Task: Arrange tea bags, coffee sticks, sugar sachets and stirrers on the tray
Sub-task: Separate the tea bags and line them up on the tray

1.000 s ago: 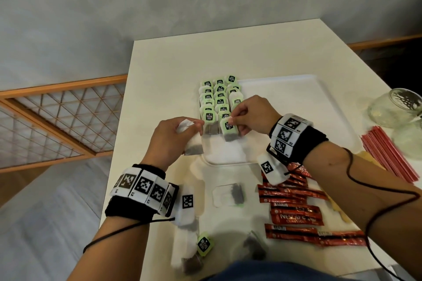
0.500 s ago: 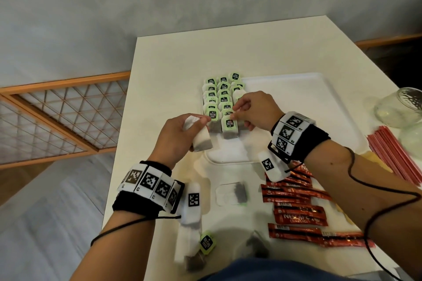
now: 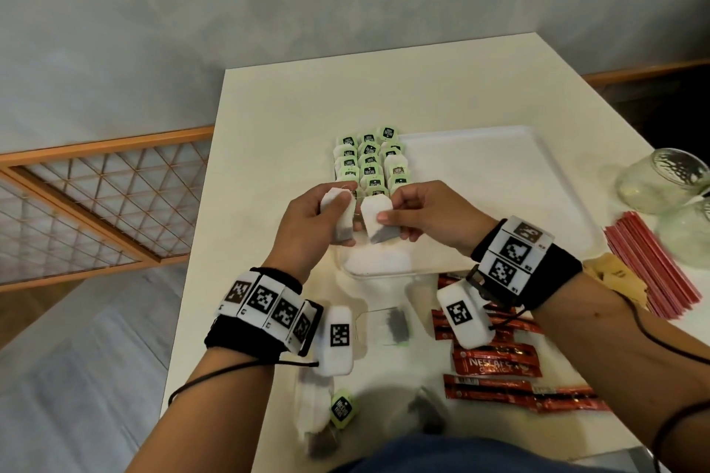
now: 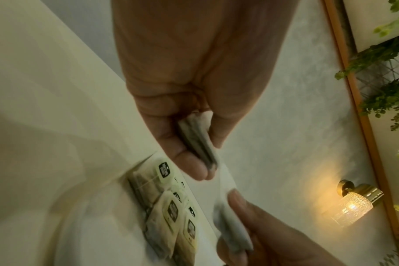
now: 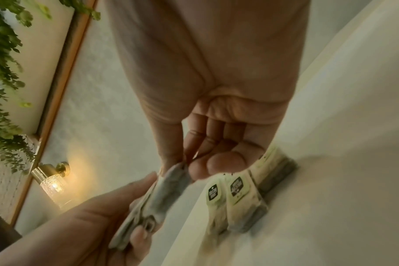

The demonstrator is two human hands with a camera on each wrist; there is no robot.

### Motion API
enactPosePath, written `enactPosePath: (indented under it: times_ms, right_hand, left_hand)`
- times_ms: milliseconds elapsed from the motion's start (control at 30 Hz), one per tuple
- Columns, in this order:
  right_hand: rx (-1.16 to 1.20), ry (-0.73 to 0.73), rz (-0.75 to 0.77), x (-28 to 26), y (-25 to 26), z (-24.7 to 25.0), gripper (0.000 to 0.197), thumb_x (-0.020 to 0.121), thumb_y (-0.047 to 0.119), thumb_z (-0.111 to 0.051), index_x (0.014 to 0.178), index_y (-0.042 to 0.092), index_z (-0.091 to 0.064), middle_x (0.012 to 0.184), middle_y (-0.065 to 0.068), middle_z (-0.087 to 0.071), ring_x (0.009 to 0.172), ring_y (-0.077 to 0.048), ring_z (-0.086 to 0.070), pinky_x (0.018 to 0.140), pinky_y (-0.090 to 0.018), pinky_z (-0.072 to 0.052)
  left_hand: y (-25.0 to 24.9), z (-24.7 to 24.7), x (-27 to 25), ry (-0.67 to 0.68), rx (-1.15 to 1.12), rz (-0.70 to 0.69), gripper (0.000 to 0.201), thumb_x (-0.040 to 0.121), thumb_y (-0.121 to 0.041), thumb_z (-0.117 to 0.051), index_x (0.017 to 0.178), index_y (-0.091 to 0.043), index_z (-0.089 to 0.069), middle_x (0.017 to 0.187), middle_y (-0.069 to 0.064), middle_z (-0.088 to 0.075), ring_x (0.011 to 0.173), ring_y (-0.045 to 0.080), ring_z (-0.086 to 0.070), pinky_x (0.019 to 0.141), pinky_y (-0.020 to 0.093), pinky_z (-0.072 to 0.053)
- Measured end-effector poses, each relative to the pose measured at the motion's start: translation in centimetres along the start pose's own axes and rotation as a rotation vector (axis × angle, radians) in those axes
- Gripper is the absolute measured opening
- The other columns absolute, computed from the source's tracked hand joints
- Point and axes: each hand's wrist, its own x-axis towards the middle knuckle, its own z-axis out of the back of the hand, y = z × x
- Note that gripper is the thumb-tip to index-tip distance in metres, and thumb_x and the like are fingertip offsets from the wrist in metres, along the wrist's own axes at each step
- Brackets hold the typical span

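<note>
- Nearest the table's [image 3: 269,119] front edge: loose tea bags [image 3: 313,415] at left, one with a green tag, some blurred; red coffee sticks [image 3: 495,361] scattered at right.
- One more tea bag [image 3: 388,326] lies flat between the wrists, just short of the tray [image 3: 499,180].
- Above the tray's near-left corner: left hand [image 3: 307,230] pinches a white tea bag [image 3: 338,211]; right hand [image 3: 430,219] pinches a second tea bag [image 3: 378,223]. The two bags are just beside each other, both off the tray surface.
- Wrist views confirm both pinches, thumb against fingers.
- Beyond the hands: rows of green-tagged tea bags [image 3: 369,161] packed along the tray's left side.
- Far right: red stirrers [image 3: 653,261] in a bundle, sugar sachets [image 3: 614,276] partly under the forearm, glass jars [image 3: 661,180].
</note>
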Motion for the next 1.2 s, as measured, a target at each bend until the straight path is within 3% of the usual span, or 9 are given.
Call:
enactPosePath:
  times_ms: [167,400,500,567,733,900,1033,1133,1200]
  right_hand:
    - [0.019,-0.078,0.042,-0.3,0.2,0.3,0.017,0.079,0.008,-0.077,0.072,0.011,-0.062,0.062,-0.005,-0.057,0.05,-0.012,-0.047,0.048,-0.022,-0.041]
    - [0.062,-0.119,0.09,-0.4,0.9,0.4,0.012,0.081,0.004,-0.074,0.08,0.01,-0.063,0.066,-0.005,-0.056,0.047,-0.006,-0.046,0.045,-0.016,-0.038]
    - [0.05,-0.134,0.099,-0.5,1.2,0.8,0.015,0.082,0.004,-0.073,0.076,0.012,-0.062,0.064,-0.004,-0.054,0.047,-0.005,-0.046,0.045,-0.015,-0.038]
    - [0.044,-0.133,0.112,-0.5,1.4,0.9,0.017,0.082,0.003,-0.072,0.074,0.012,-0.061,0.062,-0.003,-0.053,0.045,-0.002,-0.046,0.045,-0.013,-0.038]
    - [0.071,-0.155,0.129,-0.3,1.4,0.7,0.02,0.081,0.003,-0.073,0.071,0.015,-0.061,0.056,0.007,-0.054,0.045,-0.001,-0.045,0.047,-0.012,-0.036]
    - [0.01,-0.216,0.179,0.0,1.5,0.3,0.018,0.079,0.005,-0.076,0.072,0.015,-0.062,0.067,-0.001,-0.06,0.051,-0.003,-0.05,0.053,-0.015,-0.039]
    - [-0.024,-0.245,0.252,-0.1,1.4,-0.4,0.014,0.079,0.009,-0.076,0.075,0.014,-0.064,0.07,-0.002,-0.065,0.059,-0.023,-0.063,0.059,-0.026,-0.046]
    - [-0.088,-0.281,0.298,-0.5,1.4,-1.1,0.007,0.08,0.015,-0.077,0.078,0.015,-0.07,0.059,0.013,-0.063,0.049,-0.009,-0.053,0.053,-0.022,-0.042]
    - [-0.107,-0.27,0.285,-1.2,1.3,-1.1,0.002,0.081,0.015,-0.075,0.082,0.015,-0.073,0.059,0.01,-0.065,0.05,-0.015,-0.054,0.051,-0.026,-0.045]
  left_hand:
    - [0.1,1.1,-0.2,-0.046,0.034,0.017,0.015,0.096,-0.012,-0.057,0.104,-0.016,-0.07,0.083,0.003,-0.066,0.058,0.018,-0.064,0.051,0.027,-0.053]
    - [0.1,1.5,-0.3,-0.049,0.016,0.026,0.013,0.098,-0.015,-0.056,0.102,-0.01,-0.068,0.091,0.005,-0.067,0.059,0.022,-0.069,0.053,0.03,-0.058]
    - [0.5,2.2,-0.1,-0.109,0.062,0.019,0.014,0.098,-0.015,-0.055,0.103,-0.011,-0.068,0.09,0.009,-0.07,0.06,0.024,-0.07,0.052,0.031,-0.058]
    - [0.7,2.5,0.1,-0.156,0.106,0.0,0.013,0.098,-0.015,-0.055,0.098,-0.015,-0.068,0.094,0.013,-0.071,0.059,0.026,-0.07,0.052,0.032,-0.056]
    - [0.0,2.0,0.0,-0.244,0.193,-0.032,0.004,0.088,-0.016,-0.065,0.085,-0.017,-0.064,0.09,0.007,-0.068,0.049,0.021,-0.066,0.047,0.026,-0.049]
    - [-1.5,0.0,-0.8,-0.125,0.201,-0.07,0.003,0.085,-0.02,-0.073,0.084,-0.018,-0.071,0.079,-0.001,-0.069,0.046,0.019,-0.063,0.045,0.025,-0.049]
    - [-1.8,-2.0,-1.2,-0.07,0.164,-0.069,0.007,0.085,-0.025,-0.075,0.087,-0.019,-0.076,0.08,0.001,-0.072,0.045,0.016,-0.062,0.044,0.023,-0.047]
    - [-1.9,-2.5,-1.0,-0.13,0.104,-0.06,0.013,0.084,-0.028,-0.076,0.092,-0.018,-0.076,0.084,0.005,-0.072,0.05,0.012,-0.062,0.044,0.019,-0.048]
    - [-1.8,-2.9,-1.0,-0.126,0.139,-0.063,0.011,0.082,-0.033,-0.076,0.087,-0.023,-0.074,0.08,0.004,-0.071,0.05,0.011,-0.063,0.045,0.02,-0.049]
